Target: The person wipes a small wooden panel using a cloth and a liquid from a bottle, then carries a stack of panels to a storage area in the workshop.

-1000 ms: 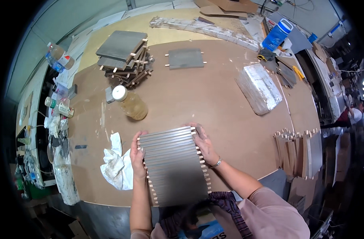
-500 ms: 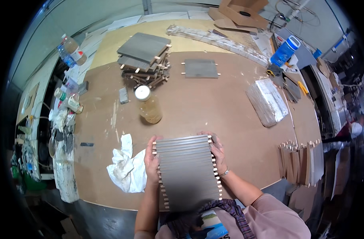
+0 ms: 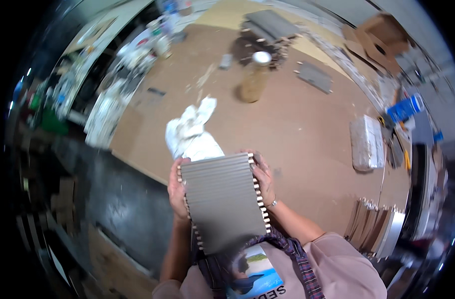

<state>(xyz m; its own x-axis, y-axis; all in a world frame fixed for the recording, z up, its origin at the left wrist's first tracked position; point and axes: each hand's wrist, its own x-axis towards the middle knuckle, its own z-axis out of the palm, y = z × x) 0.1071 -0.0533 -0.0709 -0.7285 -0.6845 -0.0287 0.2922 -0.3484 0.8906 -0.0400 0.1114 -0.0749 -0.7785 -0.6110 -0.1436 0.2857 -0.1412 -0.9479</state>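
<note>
A thick stack of grey rectangular panels [image 3: 220, 199], with pale wooden pegs jutting from both side edges, is held upright against my front. My left hand [image 3: 177, 193] grips its left side near the far end, fingers around the edge. Along the opposite side, my right hand [image 3: 263, 179] is closed on the same stack. Just beyond the stack lies a crumpled white cloth [image 3: 190, 130] on the brown table board [image 3: 307, 129]. Farther off stands a jar of yellowish liquid with a white lid [image 3: 252, 84].
A pile of pegged panels [image 3: 272, 26] and a single panel [image 3: 314, 76] lie at the back. On the right are a plastic-wrapped block [image 3: 366, 144], a blue bottle [image 3: 404, 108] and a row of standing panels [image 3: 374, 226]. Grey floor [image 3: 123, 204] shows at left.
My view has turned left, so the table and its things appear shifted and tilted, with more floor showing. Both hands keep hold of the panel stack, which now overlaps the table's near edge.
</note>
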